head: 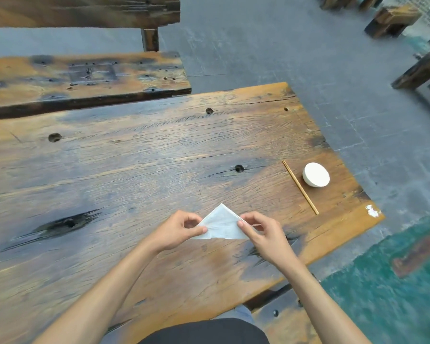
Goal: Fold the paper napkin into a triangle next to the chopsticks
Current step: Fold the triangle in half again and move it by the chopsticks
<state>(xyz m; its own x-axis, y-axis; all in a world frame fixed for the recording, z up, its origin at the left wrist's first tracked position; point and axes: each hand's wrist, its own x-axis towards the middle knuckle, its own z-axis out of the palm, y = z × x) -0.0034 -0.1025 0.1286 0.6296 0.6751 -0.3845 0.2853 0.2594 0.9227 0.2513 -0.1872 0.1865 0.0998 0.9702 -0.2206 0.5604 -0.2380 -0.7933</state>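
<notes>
Already a triangle: one paper napkin [222, 224], apex pointing away from the person, long base edge nearest the body, held over the wooden table [139, 155] in front of the chest. Left hand [178, 230] pinched shut on the napkin's left corner, thumb on top and fingers curled beneath; right hand [261, 229] pinched the same way on the right corner. Gripped at the two ends of the base, probably to keep the layers lined up and the fold taut while the crease is pressed or the shape carried. Hard to tell whether resting on the wood or lifted just above it (the base edge looks close to the surface).

Well apart from its goal: chopsticks [300, 187] lying to the right and farther away, side by side as a pair, so close together that they read almost as a single stick. Just beside them on the right, one small white bowl [316, 175], not touching. Bare wood between napkin and chopsticks, likely the spot meant for the triangle.

Count: one napkin, one pair of chopsticks, one bowl, two hands
</notes>
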